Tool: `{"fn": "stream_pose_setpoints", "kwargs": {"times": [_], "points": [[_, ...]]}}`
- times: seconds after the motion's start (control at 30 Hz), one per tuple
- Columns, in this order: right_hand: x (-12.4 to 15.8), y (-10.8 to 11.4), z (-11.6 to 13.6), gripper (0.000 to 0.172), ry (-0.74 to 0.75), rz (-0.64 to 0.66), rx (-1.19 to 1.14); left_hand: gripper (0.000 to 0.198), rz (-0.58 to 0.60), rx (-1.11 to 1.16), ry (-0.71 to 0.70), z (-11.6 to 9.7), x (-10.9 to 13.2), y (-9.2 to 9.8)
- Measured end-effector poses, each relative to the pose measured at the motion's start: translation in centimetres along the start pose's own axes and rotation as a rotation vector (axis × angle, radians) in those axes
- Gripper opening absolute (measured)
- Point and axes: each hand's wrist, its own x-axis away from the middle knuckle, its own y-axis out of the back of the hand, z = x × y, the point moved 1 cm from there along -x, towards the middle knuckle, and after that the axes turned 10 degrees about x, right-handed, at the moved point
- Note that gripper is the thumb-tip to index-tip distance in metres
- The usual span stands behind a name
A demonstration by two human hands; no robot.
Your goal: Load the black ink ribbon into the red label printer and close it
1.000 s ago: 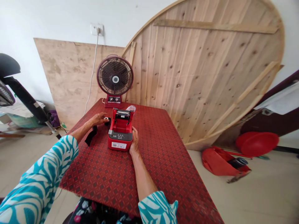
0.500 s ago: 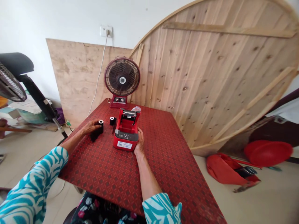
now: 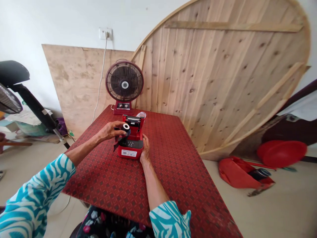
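Observation:
A small red label printer (image 3: 129, 153) stands on the table with its lid tipped up and its inside exposed. My right hand (image 3: 145, 148) is wrapped round the printer's right side. Above the open compartment, my left hand (image 3: 112, 131) pinches a roll of black ribbon (image 3: 126, 130) with a white core. A loose black strip hangs from that roll over the printer's left edge. Whether the roll touches the printer I cannot tell. The second black roll is hidden, probably by my left hand.
The patterned red table (image 3: 170, 172) holds a dark red fan (image 3: 124, 85) at its back edge and a clear plastic item (image 3: 141, 114) behind the printer. A pedestal fan (image 3: 37, 105) stands at left. Big wooden panels (image 3: 210, 86) lean on the wall.
My left hand has carried the black ribbon roll from the table rightward and up over the open printer, its strip trailing. My right hand keeps its grip on the printer.

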Motion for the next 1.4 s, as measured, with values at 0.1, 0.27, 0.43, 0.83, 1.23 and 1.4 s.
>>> {"fn": "stream_pose_setpoints", "kwargs": {"times": [0.1,0.27,0.43,0.83,1.23,1.4], "points": [[-0.3,0.0,-0.5,0.049,0.035,-0.006,0.025,0.045,0.094,-0.126,-0.069,-0.5,-1.5,-1.4],[-0.4,-0.3,-0.6,0.047,0.080,-0.012,0.047,0.041,0.250,-0.342,0.025,0.1,-3.8,-2.9],[-0.3,-0.6,-0.2,0.044,0.077,-0.021,0.028,0.038,0.238,-0.547,0.145,-0.2,-5.0,-3.9],[-0.1,-0.6,0.2,0.042,0.072,-0.020,0.047,0.019,0.452,-0.662,0.150,1.0,-6.6,-6.3],[0.0,-0.5,0.2,0.041,0.077,-0.006,0.022,0.040,0.133,-0.237,0.071,-2.6,-0.3,-3.1],[0.0,-0.5,0.4,0.042,0.049,-0.018,0.016,0.036,0.118,-0.220,-0.026,-3.0,2.6,-4.1]]}}
